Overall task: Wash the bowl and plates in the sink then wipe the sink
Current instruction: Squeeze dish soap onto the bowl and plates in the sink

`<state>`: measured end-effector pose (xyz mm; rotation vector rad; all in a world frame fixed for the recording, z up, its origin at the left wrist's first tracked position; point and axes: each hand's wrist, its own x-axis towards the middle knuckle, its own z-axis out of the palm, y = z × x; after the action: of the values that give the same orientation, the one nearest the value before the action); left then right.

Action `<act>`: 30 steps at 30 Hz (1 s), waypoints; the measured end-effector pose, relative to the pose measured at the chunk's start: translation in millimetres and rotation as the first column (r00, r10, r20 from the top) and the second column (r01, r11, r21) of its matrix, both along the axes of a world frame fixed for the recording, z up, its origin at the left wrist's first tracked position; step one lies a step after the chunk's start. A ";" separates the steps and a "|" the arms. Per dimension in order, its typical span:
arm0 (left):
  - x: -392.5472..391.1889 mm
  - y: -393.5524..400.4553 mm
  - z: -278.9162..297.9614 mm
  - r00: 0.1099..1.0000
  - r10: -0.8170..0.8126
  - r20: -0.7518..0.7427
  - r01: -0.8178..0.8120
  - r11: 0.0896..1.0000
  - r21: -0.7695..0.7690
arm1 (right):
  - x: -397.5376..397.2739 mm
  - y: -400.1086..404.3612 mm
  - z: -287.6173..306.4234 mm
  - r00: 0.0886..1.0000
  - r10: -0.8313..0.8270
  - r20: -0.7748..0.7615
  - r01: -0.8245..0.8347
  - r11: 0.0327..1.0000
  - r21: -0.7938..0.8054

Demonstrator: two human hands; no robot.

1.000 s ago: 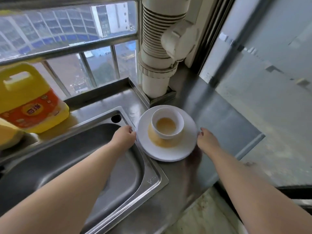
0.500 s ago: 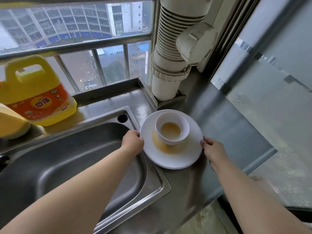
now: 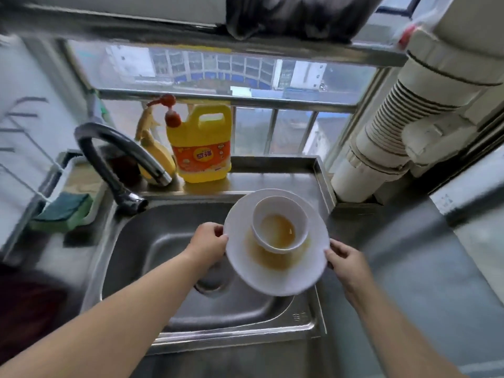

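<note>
Head view:
- Left hand [image 3: 208, 245]: one; fingers curled round the left rim of the plate, gripping it.
- Right hand [image 3: 345, 257]: one; thumb and fingers pinching the right rim of the same plate.
- Plate [image 3: 286, 276]: white; one can be told, though more may lie stacked under it. It is held between the hands, above the right part of the sink, tilted a little, with brown residue on it.
- Bowl [image 3: 279, 223]: one, white, standing upright on the plate between the hands, brownish liquid inside.
- Sink [image 3: 152, 241]: one steel basin, below and left of the hands; its drain lies under the left wrist.
- Faucet [image 3: 114, 159]: one, beyond the left hand.
- Detergent jug [image 3: 200, 148]: one, yellow, on the bench ledge beyond the hands.
- Sponge [image 3: 64, 211]: one, green, far left of the left hand.
- Step judged: carrying the dishes into the sink; washing not begun.
- Next move calls for: lowering the stack level so the bowl does not slide, then turning on the water.
</note>
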<state>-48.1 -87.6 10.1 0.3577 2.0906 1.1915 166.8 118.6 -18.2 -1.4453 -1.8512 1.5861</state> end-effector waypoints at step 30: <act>-73.5 -128.5 -185.5 0.650 0.709 0.274 -0.555 0.689 -0.466 | -161.6 -108.5 -176.9 0.851 0.380 0.363 -0.258 0.904 -0.340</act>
<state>-121.6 -216.1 -175.4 -0.8413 1.9939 1.0977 5.2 10.1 -195.0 -1.7932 -2.2890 1.8701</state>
